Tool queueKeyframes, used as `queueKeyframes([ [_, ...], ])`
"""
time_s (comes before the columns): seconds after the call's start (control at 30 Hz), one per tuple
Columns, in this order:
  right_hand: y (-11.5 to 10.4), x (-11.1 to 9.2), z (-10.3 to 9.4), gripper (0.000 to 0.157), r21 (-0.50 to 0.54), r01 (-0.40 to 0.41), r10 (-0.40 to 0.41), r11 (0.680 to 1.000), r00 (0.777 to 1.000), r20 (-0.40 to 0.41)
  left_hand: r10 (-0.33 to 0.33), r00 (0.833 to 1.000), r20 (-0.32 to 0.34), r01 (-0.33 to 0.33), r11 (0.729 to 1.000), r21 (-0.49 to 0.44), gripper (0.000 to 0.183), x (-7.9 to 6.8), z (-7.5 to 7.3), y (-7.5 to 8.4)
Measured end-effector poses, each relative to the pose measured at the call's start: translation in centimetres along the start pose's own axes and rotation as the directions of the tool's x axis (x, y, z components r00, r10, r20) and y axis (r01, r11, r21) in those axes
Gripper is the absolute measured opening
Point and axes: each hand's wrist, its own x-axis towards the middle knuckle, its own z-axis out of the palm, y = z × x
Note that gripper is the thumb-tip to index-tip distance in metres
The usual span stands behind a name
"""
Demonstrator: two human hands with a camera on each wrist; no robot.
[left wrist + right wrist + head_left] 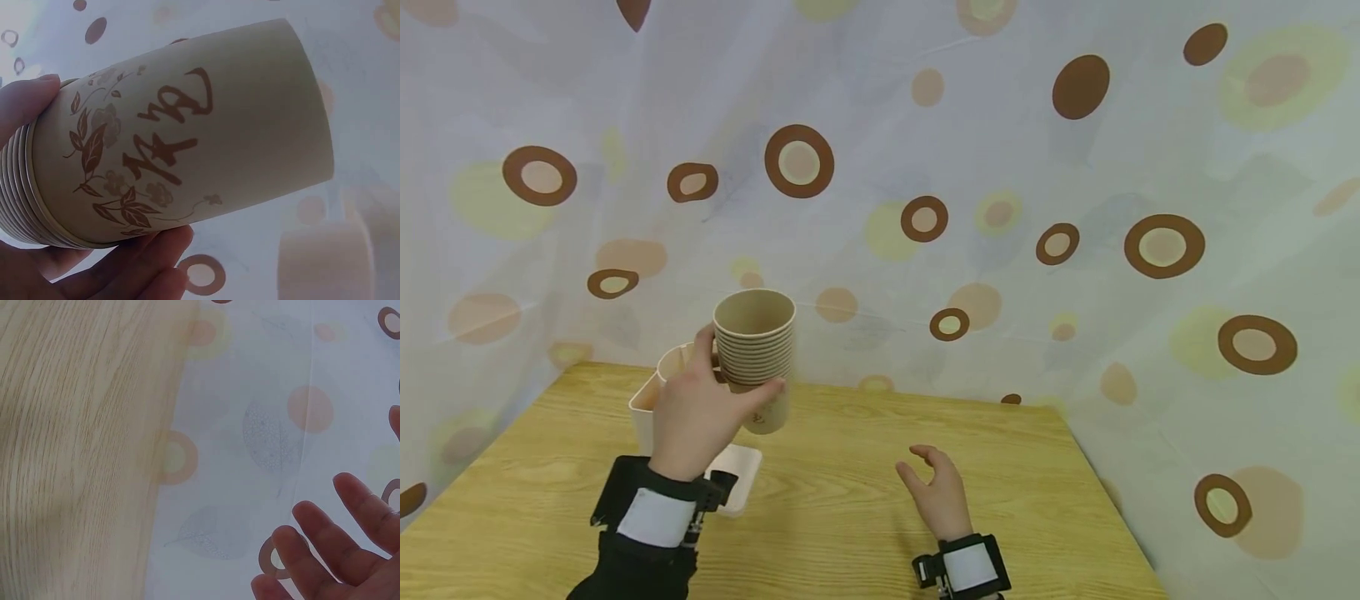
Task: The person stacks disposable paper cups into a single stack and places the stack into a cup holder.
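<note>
A stack of nested beige paper cups (756, 350) is held up above the table by my left hand (698, 408), thumb on one side and fingers on the other. In the left wrist view the outermost paper cup (187, 137) shows brown flowers and brush-style characters, its base pointing right; the stacked rims lie at the left by the thumb (25, 103). My right hand (942, 493) hovers over the table with nothing in it, thumb and fingers apart. Its loosely bent fingers (319, 550) show in the right wrist view.
Behind the left hand stands a white container (643, 408) with a pale round-rimmed item (672, 360) at it. A flat white piece (739, 473) lies on the wood-grain table (842, 517) near the left wrist. A patterned curtain (865, 108) hangs behind the table and at its sides.
</note>
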Motion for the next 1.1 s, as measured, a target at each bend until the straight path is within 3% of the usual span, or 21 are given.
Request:
queueKeyframes([
  [0.23, 0.1, 0.0, -0.3, 0.043, 0.003, -0.002, 0.002, 1.0, 1.0, -0.007, 0.002, 0.999, -0.05, -0.002, 1.0, 0.013, 0.087, 1.4, -3.4, -0.2],
  [0.47, 0.3, 0.0, -0.3, 0.043, 0.007, -0.008, 0.008, 1.0, 1.0, -0.01, -0.063, 0.994, -0.091, 0.063, 0.998, 0.003, 0.091, 2.8, -5.3, -1.1],
  [0.7, 0.5, -0.2, -0.6, 0.043, 0.009, -0.019, 0.019, 1.0, 1.0, -0.011, -0.134, 0.987, -0.093, 0.134, 0.991, -0.006, 0.095, 3.8, -5.5, -2.9],
  [0.93, 0.6, -0.2, -0.9, 0.043, -0.002, -0.018, 0.018, 1.0, 1.0, -0.021, -0.135, 0.981, -0.138, 0.133, 0.991, -0.023, 0.091, 4.3, -5.1, -4.0],
  [1.1, 0.7, -0.3, -1.0, 0.043, -0.003, -0.019, 0.019, 1.0, 1.0, -0.023, -0.133, 0.984, -0.118, 0.135, 0.991, 0.007, 0.093, 4.1, -4.2, -4.6],
])
